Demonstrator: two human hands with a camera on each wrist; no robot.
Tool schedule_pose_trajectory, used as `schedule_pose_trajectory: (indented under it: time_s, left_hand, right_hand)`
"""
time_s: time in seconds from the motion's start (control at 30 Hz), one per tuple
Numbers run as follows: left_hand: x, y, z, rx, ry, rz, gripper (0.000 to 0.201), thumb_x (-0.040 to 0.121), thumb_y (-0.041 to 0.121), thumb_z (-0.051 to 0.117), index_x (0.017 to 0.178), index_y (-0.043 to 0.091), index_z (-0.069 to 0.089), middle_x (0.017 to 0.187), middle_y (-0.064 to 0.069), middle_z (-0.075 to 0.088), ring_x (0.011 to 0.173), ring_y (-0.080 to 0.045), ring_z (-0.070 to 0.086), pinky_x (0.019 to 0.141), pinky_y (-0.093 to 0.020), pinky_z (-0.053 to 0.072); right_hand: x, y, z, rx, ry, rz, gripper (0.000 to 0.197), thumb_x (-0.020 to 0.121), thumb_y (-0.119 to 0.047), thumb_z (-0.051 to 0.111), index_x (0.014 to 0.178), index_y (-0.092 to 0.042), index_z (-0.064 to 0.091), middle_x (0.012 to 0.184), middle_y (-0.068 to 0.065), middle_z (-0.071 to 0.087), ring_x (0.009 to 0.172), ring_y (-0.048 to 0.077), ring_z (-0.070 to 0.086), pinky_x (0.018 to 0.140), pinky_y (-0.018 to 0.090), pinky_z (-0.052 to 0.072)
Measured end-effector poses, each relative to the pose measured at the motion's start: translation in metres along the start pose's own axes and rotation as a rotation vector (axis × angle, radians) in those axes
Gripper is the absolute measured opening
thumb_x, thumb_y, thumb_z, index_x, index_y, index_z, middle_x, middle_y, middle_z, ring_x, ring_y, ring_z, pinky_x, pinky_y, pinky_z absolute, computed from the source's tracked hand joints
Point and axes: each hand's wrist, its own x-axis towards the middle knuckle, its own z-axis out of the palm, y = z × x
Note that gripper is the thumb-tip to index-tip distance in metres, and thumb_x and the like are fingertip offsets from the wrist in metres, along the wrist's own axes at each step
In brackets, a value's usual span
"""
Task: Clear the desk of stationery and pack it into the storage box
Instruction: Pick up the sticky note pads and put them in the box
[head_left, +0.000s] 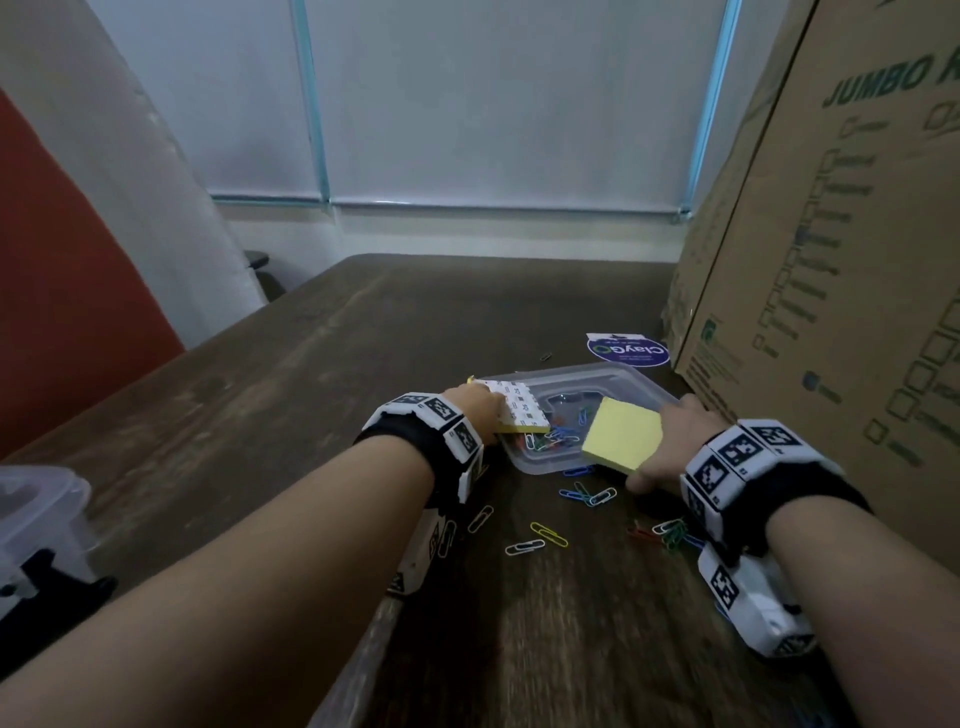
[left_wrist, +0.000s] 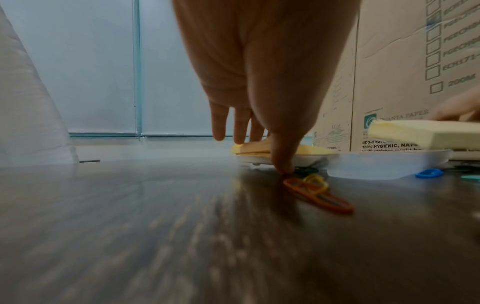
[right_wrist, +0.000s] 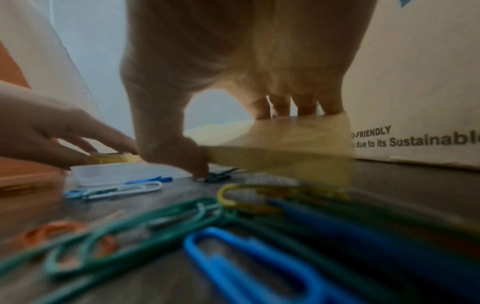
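Hands work either side of the clear storage box on the surface. Head view: left hand grips a wrapped sticky-note pad over its left rim; right hand grips a plain yellow pad over its right rim. Two pads; roughly a dozen loose paper clips lie near the box. Pads should go in flat, one at a time.

Left wrist view: fingers rest on top of the pad.

Right wrist view: fingers and thumb clamp the pad.

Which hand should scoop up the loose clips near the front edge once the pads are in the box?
Right, probably. The right hand holds its yellow pad over the box, and most loose clips lie beside that wrist. The left hand grips the other pad at the box's far-left corner, with fewer clips nearby.
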Motion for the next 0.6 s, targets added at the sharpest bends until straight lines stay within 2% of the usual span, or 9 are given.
schedule_pose_trajectory:
  time_s: [0.07, 0.13, 0.27, 0.37, 0.47, 0.5, 0.53, 0.57, 0.6]
  left_hand:
    - [-0.001, 0.002, -0.003, 0.029, -0.006, 0.015, 0.033, 0.096, 0.012, 0.043, 0.128, 0.004, 0.051, 0.132, -0.014, 0.051, 0.12, -0.03, 0.052, 0.096, -0.036, 0.045]
    - [-0.006, 0.006, -0.007, 0.048, 0.026, 0.038, 0.03, 0.096, 0.005, 0.039, 0.123, 0.0, 0.053, 0.127, -0.017, 0.053, 0.115, -0.032, 0.055, 0.092, -0.035, 0.045]
    - [-0.017, 0.004, -0.014, -0.078, 0.211, 0.027, 0.029, 0.095, 0.004, 0.04, 0.122, 0.002, 0.05, 0.124, -0.018, 0.054, 0.114, -0.035, 0.055, 0.091, -0.039, 0.045]
    - [-0.031, 0.0, -0.031, -0.27, 0.441, -0.031, 0.028, 0.092, 0.005, 0.045, 0.119, 0.001, 0.051, 0.121, -0.02, 0.058, 0.111, -0.036, 0.056, 0.089, -0.038, 0.044]
    - [-0.044, -0.015, -0.064, -0.606, 0.723, -0.128, 0.027, 0.094, 0.015, 0.047, 0.115, 0.001, 0.058, 0.111, -0.023, 0.065, 0.102, -0.036, 0.061, 0.081, -0.031, 0.045]
    - [-0.048, -0.021, -0.076, -0.779, 0.784, -0.148, 0.028, 0.093, 0.019, 0.048, 0.111, 0.002, 0.06, 0.105, -0.023, 0.067, 0.097, -0.036, 0.064, 0.084, -0.033, 0.049]
    - [-0.053, -0.024, -0.089, -0.97, 0.829, -0.155, 0.028, 0.091, 0.023, 0.048, 0.107, 0.004, 0.062, 0.097, -0.024, 0.068, 0.089, -0.036, 0.066, 0.085, -0.038, 0.053]
    - [-0.06, -0.024, -0.101, -1.155, 0.857, -0.152, 0.025, 0.091, 0.023, 0.047, 0.102, 0.006, 0.062, 0.084, -0.022, 0.067, 0.076, -0.033, 0.067, 0.078, -0.041, 0.057]
    - [-0.069, -0.022, -0.111, -1.318, 0.852, -0.134, 0.019, 0.093, 0.019, 0.045, 0.098, 0.006, 0.059, 0.073, -0.017, 0.062, 0.061, -0.027, 0.064, 0.066, -0.037, 0.059]
  right_hand:
    - [-0.004, -0.002, -0.002, 0.089, 0.063, -0.014, 0.087, 0.058, -0.048, 0.078, 0.126, -0.01, 0.04, 0.124, 0.01, 0.037, 0.115, 0.029, 0.045, 0.094, 0.04, 0.045]
    - [-0.01, -0.005, -0.004, 0.168, 0.122, -0.028, 0.089, 0.06, -0.05, 0.076, 0.129, -0.01, 0.037, 0.126, 0.009, 0.039, 0.116, 0.028, 0.046, 0.09, 0.036, 0.043]
    - [-0.02, -0.01, -0.007, 0.321, 0.223, -0.103, 0.083, 0.058, -0.057, 0.073, 0.119, -0.009, 0.042, 0.113, 0.009, 0.054, 0.098, 0.028, 0.055, 0.081, 0.035, 0.046]
    - [-0.027, -0.009, -0.01, 0.458, 0.19, -0.117, 0.088, 0.06, -0.067, 0.069, 0.121, -0.01, 0.04, 0.106, 0.004, 0.052, 0.096, 0.024, 0.053, 0.084, 0.034, 0.044]
    - [-0.034, -0.014, -0.015, 0.799, 0.114, -0.071, 0.109, 0.033, -0.088, 0.062, 0.113, -0.015, 0.056, 0.105, 0.004, 0.065, 0.097, 0.028, 0.064, 0.09, 0.046, 0.05]
    - [-0.034, -0.015, -0.017, 0.936, 0.079, -0.04, 0.109, 0.027, -0.089, 0.062, 0.108, -0.016, 0.06, 0.101, 0.006, 0.068, 0.094, 0.029, 0.066, 0.09, 0.047, 0.051]
    - [-0.043, -0.018, -0.024, 1.064, 0.042, -0.005, 0.105, 0.028, -0.087, 0.064, 0.106, -0.016, 0.061, 0.099, 0.007, 0.068, 0.092, 0.029, 0.066, 0.09, 0.046, 0.052]
    - [-0.048, -0.021, -0.029, 1.15, 0.01, 0.029, 0.099, 0.036, -0.083, 0.066, 0.106, -0.013, 0.061, 0.099, 0.007, 0.067, 0.093, 0.03, 0.065, 0.09, 0.044, 0.052]
    - [-0.055, -0.025, -0.036, 1.193, 0.008, 0.038, 0.091, 0.049, -0.078, 0.066, 0.108, -0.009, 0.059, 0.101, 0.008, 0.065, 0.095, 0.031, 0.064, 0.091, 0.042, 0.051]
